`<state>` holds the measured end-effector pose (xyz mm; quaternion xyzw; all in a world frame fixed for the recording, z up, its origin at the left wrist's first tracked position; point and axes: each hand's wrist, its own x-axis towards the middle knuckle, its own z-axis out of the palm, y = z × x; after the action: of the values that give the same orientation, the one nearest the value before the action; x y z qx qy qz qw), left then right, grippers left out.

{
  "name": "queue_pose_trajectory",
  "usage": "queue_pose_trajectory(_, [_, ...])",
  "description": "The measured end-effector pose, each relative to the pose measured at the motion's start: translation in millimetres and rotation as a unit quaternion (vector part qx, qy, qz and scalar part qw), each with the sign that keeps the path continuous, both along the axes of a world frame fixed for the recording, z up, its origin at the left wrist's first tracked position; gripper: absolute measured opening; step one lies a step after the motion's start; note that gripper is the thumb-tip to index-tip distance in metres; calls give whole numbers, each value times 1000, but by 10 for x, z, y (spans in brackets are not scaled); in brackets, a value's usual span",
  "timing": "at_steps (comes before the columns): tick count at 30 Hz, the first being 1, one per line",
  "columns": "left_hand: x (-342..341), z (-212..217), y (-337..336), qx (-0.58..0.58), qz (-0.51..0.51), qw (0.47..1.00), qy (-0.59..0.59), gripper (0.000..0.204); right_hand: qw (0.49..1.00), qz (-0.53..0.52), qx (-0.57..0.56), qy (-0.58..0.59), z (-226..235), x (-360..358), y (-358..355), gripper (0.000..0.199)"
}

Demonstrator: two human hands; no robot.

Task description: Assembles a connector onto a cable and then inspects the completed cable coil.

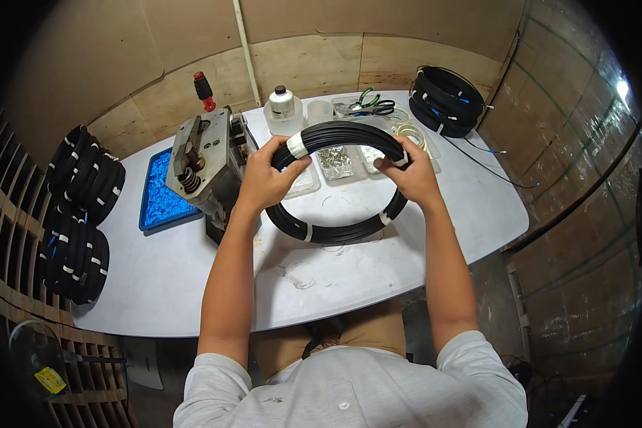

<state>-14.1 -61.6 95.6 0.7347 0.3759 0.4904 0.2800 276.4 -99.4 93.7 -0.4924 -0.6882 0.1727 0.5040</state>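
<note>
A coil of black cable [349, 233], bound with several white tape bands, is held up over the white table in front of me. My left hand [272, 175] grips its upper left side, the thumb on the near face close to a white band. On its upper right side my right hand [411, 175] is closed round the cable beside another band. The coil tilts with its far edge raised. Through and behind its ring I see a clear tray of small metal parts [336, 162]. The fingers behind the cable are partly hidden.
Left stands a metal press [210, 167] with a blue tray of small blue parts [165, 200]. Black cable coils are stacked at the left edge [78, 253] and back right [446, 100]. A white bottle [282, 105], green-handled pliers [366, 100] and the white table [478, 207] are also there.
</note>
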Motion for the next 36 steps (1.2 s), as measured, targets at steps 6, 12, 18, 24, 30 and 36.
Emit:
queue_pose_trajectory(6, [-193,-244,95,-61,35,993,-100,32,941,17,-177,287,-1018,-96,-106,29])
queue_pose_trajectory(12, [-210,-461,-15,-186,52,967,-169,35,934,-5,-154,324,-581,-200,-66,20])
queue_pose_trajectory(18, [-5,-500,-152,-161,131,962,-175,31,970,33,-154,185,126,-134,-165,24])
queue_pose_trajectory(24, [-7,-549,-179,-232,122,945,-194,39,952,28,-225,205,184,-75,-172,32])
queue_pose_trajectory(30, [-155,-665,-223,-378,-21,858,-346,29,893,36,-309,327,-70,108,-96,37])
queue_pose_trajectory(36, [-158,-684,-202,-373,-62,862,-338,12,861,63,-297,409,-196,256,-92,38])
